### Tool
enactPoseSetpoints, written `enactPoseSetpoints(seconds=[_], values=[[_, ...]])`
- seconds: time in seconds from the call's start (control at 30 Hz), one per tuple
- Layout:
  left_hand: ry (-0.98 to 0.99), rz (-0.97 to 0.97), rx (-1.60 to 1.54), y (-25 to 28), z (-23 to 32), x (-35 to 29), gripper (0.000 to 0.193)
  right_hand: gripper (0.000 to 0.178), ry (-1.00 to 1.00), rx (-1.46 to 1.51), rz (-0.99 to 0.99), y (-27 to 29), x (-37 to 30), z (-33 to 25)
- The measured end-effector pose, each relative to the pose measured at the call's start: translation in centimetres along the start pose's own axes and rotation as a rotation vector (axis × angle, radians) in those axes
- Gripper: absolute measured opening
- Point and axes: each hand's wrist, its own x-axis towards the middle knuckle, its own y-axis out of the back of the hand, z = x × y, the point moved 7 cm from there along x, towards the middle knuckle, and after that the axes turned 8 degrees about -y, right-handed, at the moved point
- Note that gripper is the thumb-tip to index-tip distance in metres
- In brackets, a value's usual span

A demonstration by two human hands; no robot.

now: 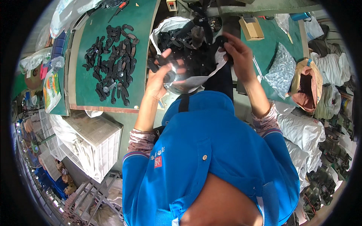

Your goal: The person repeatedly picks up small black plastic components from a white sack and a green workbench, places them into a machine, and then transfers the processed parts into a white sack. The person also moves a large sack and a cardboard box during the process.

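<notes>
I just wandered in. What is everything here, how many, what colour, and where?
Tables: two, green, left and right
Loose parts: many, black, left table
Screwdriver: one, red-handled, left table
Open sack: one, white, between the tables
Parts inside sack: many, black, middle
Small box: one, brown, right table
Clear bag: one, see-through, right table
Paper bag: one, brown, right table's near edge
Crate: one, white, lower left
Bundles: several, white, lower right
Edge clutter: uncountable, mixed colours, both sides
Shirt: one, blue, lower middle
Left hand: one, bare, sack's left side, blurred dark part against it
Right hand: one, bare, sack's right side, pinching a black part
</notes>
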Motion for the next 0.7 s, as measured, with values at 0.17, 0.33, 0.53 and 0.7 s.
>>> enactPoseSetpoints(seconds=[0.17,0.33,0.53,0.7], values=[[-0.113,0.019,0.043,-0.1,2.2,0.2,0.061,0.029,0.040,-0.178,-0.165,-2.9,1.9,-4.3],[-0.103,-0.024,0.043,-0.4,1.4,1.6,0.052,0.023,-0.001,-0.329,-0.216,-5.1,4.6,-4.8],[-0.064,0.092,-0.170,-1.1,0.1,2.9,0.035,0.029,-0.121,-0.428,-0.207,-5.1,5.4,-2.2],[-0.054,0.166,-0.178,-1.3,-0.8,3.3,0.025,0.031,-0.204,-0.581,-0.265,-4.9,1.7,1.3]])
